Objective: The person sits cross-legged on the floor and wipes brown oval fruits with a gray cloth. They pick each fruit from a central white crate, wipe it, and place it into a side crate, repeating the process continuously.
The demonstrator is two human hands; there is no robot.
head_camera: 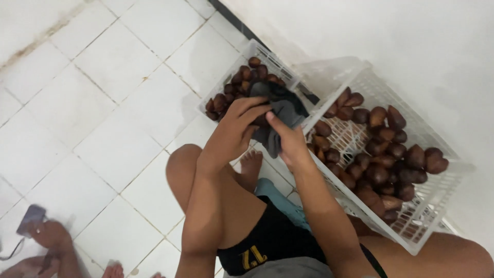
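A dark grey, soft, crumpled cloth [280,110] is held between both hands above the gap between two baskets. The left hand [234,131] is closed around the cloth's lower left part, fingers curled over it; the right hand [289,141] pinches it from the right, thumb raised along the fabric. The cloth's long axis runs roughly up and away from the person, towards the wall. A brown fruit may be wrapped inside, though this cannot be confirmed. The small white plastic lattice basket [267,54] lies just beyond the left hand; the large white plastic lattice basket [442,190] lies beside the right. Both contain brown, scaly, pointed fruits [383,149]. All rests on a white tiled floor [103,103]. Another person's hand [49,234] is seen at lower left.
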